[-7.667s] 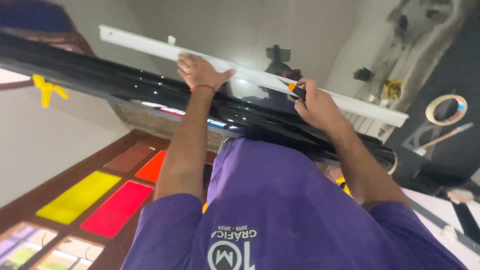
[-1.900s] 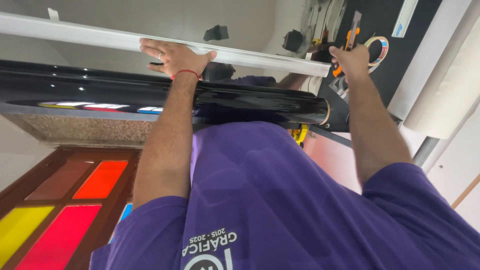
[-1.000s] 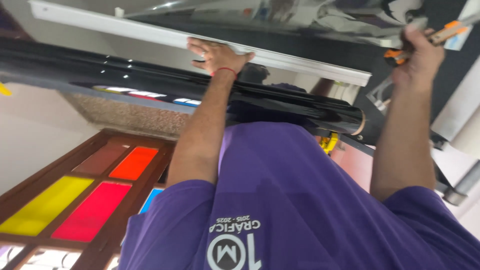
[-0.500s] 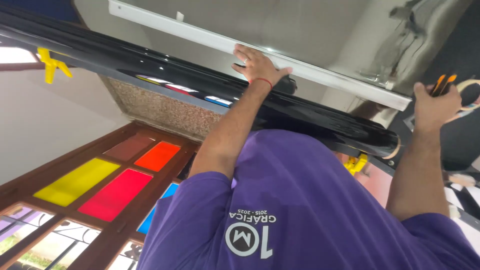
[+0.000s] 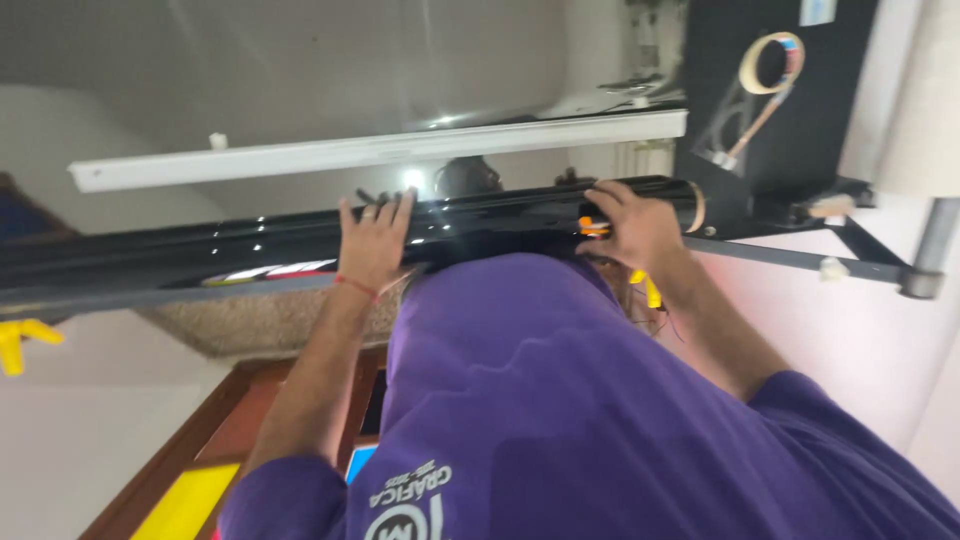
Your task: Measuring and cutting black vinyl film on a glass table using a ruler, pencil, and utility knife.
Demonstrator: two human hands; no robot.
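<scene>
A long glossy black roll of film (image 5: 200, 255) lies across the view on a stand. My left hand (image 5: 375, 240), with a red string at the wrist, rests flat on the roll with its fingers spread. My right hand (image 5: 630, 230) is closed around a small orange-handled tool (image 5: 592, 226) and presses against the roll near its right end. My purple shirt (image 5: 560, 400) fills the lower part of the view and hides what lies under the roll there.
A white bar (image 5: 380, 152) runs just beyond the roll. A roll of tape (image 5: 770, 62) hangs on a black board at the upper right. A metal stand arm (image 5: 800, 255) and a pale roll (image 5: 925, 100) are at the right; a yellow clamp (image 5: 12, 340) is at the left.
My right hand, raised toward the black board with the orange tool, has come down onto the roll's right end. My left hand stays on the roll. The view swung right.
</scene>
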